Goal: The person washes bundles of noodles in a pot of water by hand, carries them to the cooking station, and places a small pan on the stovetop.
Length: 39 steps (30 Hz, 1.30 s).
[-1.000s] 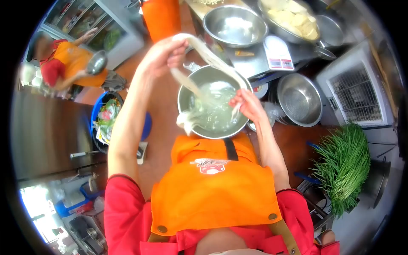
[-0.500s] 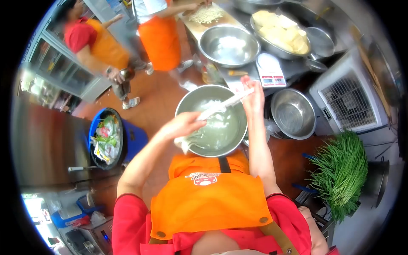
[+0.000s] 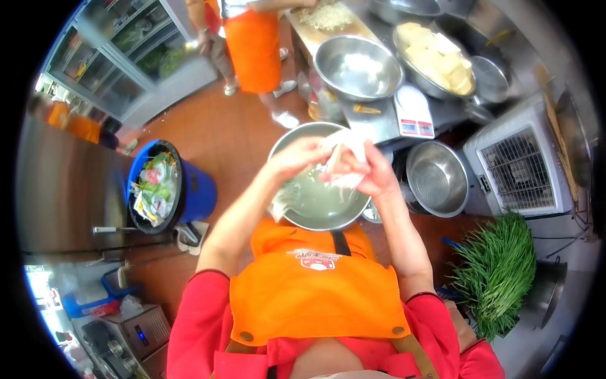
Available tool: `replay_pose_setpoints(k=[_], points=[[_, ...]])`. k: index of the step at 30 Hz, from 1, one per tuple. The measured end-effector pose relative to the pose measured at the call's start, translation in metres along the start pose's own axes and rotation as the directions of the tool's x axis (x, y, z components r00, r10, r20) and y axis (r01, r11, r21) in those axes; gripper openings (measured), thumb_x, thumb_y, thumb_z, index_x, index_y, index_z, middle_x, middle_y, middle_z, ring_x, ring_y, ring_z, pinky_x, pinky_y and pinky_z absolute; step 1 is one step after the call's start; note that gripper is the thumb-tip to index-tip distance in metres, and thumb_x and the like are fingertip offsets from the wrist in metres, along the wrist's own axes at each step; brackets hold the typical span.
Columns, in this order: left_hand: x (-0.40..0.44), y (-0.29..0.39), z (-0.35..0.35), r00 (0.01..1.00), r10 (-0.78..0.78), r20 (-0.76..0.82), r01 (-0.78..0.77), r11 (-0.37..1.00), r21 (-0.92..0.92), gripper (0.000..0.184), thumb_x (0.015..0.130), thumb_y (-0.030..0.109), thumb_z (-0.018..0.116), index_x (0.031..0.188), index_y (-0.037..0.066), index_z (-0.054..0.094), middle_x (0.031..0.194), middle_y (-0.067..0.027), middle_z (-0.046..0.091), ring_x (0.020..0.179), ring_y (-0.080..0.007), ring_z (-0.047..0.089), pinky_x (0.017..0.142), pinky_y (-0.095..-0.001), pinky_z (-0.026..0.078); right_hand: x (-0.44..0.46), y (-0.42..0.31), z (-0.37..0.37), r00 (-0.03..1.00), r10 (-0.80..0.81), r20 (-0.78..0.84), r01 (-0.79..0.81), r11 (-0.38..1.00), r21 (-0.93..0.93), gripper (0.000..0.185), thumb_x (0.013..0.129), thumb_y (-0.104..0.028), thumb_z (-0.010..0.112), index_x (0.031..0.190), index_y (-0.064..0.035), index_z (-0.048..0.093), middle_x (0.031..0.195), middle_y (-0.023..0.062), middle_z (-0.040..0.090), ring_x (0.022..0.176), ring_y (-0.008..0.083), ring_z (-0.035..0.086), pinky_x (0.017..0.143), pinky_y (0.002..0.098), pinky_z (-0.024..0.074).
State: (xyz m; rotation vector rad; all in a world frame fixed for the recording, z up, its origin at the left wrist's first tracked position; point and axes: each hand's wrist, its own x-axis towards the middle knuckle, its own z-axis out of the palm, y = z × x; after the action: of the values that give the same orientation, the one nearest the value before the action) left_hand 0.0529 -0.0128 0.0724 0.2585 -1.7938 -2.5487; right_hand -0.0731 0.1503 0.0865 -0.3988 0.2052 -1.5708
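Note:
A deep steel pot [image 3: 302, 131] of cloudy water [image 3: 325, 201] stands before my orange apron. Above its far half, my left hand [image 3: 298, 156] pinches one side of a limp white strip [image 3: 347, 140], thin and wet-looking. On the other side my right hand [image 3: 377, 174] has curled fingers in the same strip, which is bunched and spread between the hands. Motion blur hides its exact kind. Pale strands [image 3: 286, 198] hang at the pot's left rim.
A steel counter [image 3: 379, 126] at the back right bears a steel bowl [image 3: 358, 69], a kitchen scale [image 3: 413, 107] and a pan of pale yellow blocks [image 3: 435, 57]. Left stands a blue waste bin [image 3: 201, 189]; right, green stalks [image 3: 495, 271]. A co-worker in an orange apron [image 3: 252, 50] stands ahead.
The white strip was stretched long and slanting between my hands; now it is bunched and opened out. My hands have come closer together. A co-worker at the left has moved away.

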Motion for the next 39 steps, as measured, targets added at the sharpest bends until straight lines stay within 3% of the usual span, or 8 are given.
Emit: replay_pose_setpoints(k=[3,7,10,14,20,25,32,39], points=[[0.003,-0.055,-0.003,0.998,-0.012,-0.067,0.014,1.000,0.028,0.032,0.088,0.029,0.065,0.108,0.004,0.062,0.092,0.0026,0.062,0.086,-0.0070,0.055,0.078,-0.0254,0.046,0.020,-0.014,-0.004,0.979,-0.178,0.096,0.150,0.958,0.243,0.049,0.094,-0.042,0.048,0.123,-0.0030,0.046,0.062,-0.0022,0.047,0.097,0.0278,0.060,0.098,0.0580,0.0393],[-0.003,-0.059,0.018,0.990,-0.139,-0.008,0.137,0.966,0.218,0.031,0.089,0.030,0.063,0.107,0.005,0.062,0.095,0.0010,0.062,0.086,-0.0090,0.055,0.078,-0.0264,0.046,0.045,-0.026,0.001,0.874,-0.467,-0.131,0.401,0.847,-0.348,0.040,0.097,-0.028,0.047,0.126,-0.0003,0.044,0.080,0.0027,0.056,0.098,0.0253,0.060,0.095,0.0520,0.0449],[-0.004,-0.049,0.017,0.992,-0.120,-0.037,0.125,0.913,0.389,0.031,0.089,0.029,0.061,0.106,0.003,0.061,0.092,-0.0023,0.062,0.084,-0.0103,0.054,0.077,-0.0281,0.046,0.043,-0.019,-0.030,0.832,-0.547,-0.095,0.042,0.231,-0.972,0.026,0.096,-0.018,0.049,0.112,0.0020,0.057,0.080,0.0015,0.059,0.075,0.0109,0.056,0.064,0.0263,0.0439],[-0.008,-0.027,0.005,0.999,-0.015,-0.046,0.041,0.779,0.626,0.028,0.083,0.019,0.059,0.105,0.002,0.059,0.089,-0.0092,0.062,0.082,-0.0158,0.056,0.075,-0.0310,0.046,0.013,0.000,-0.041,0.927,-0.375,-0.029,-0.188,-0.395,-0.900,0.026,0.091,-0.020,0.055,0.077,0.0009,0.046,0.072,0.0209,0.053,0.066,0.0382,0.051,0.062,0.0422,0.0422],[0.002,-0.027,-0.006,0.998,0.049,-0.036,-0.007,0.681,0.732,0.026,0.079,0.009,0.053,0.105,0.006,0.058,0.097,-0.0128,0.063,0.092,-0.0222,0.060,0.079,-0.0339,0.046,-0.031,0.018,-0.063,0.873,0.055,-0.484,-0.450,0.469,-0.759,0.039,0.100,-0.030,0.040,0.118,0.0015,0.054,0.077,0.0064,0.060,0.069,0.0172,0.055,0.075,0.0318,0.0484],[0.023,-0.068,-0.018,0.993,0.106,-0.043,-0.061,0.807,0.587,0.029,0.091,0.013,0.050,0.118,0.005,0.055,0.109,-0.0104,0.062,0.104,-0.0187,0.057,0.091,-0.0325,0.044,-0.023,0.011,-0.043,0.874,0.144,-0.463,-0.248,0.954,-0.171,0.055,0.097,-0.046,0.033,0.125,-0.0002,0.046,0.072,0.0097,0.059,0.076,0.0297,0.063,0.099,0.0604,0.0365],[0.018,-0.060,0.004,1.000,-0.017,-0.012,0.019,0.987,0.161,0.034,0.095,0.025,0.053,0.120,0.004,0.055,0.110,-0.0049,0.060,0.104,-0.0145,0.055,0.092,-0.0300,0.042,0.047,-0.015,-0.018,0.948,-0.259,-0.187,0.258,0.966,-0.030,0.055,0.098,-0.049,0.029,0.119,-0.0021,0.049,0.065,0.0012,0.049,0.087,0.0266,0.059,0.093,0.0583,0.0432],[0.014,-0.043,0.005,0.988,-0.153,-0.011,0.150,0.945,0.290,0.035,0.094,0.027,0.053,0.119,0.003,0.056,0.097,-0.0039,0.060,0.089,-0.0118,0.055,0.081,-0.0280,0.043,0.060,-0.017,-0.031,0.844,-0.479,-0.240,0.016,0.471,-0.882,0.040,0.098,-0.037,0.042,0.110,-0.0012,0.056,0.080,0.0060,0.063,0.077,0.0203,0.061,0.069,0.0320,0.0491]])
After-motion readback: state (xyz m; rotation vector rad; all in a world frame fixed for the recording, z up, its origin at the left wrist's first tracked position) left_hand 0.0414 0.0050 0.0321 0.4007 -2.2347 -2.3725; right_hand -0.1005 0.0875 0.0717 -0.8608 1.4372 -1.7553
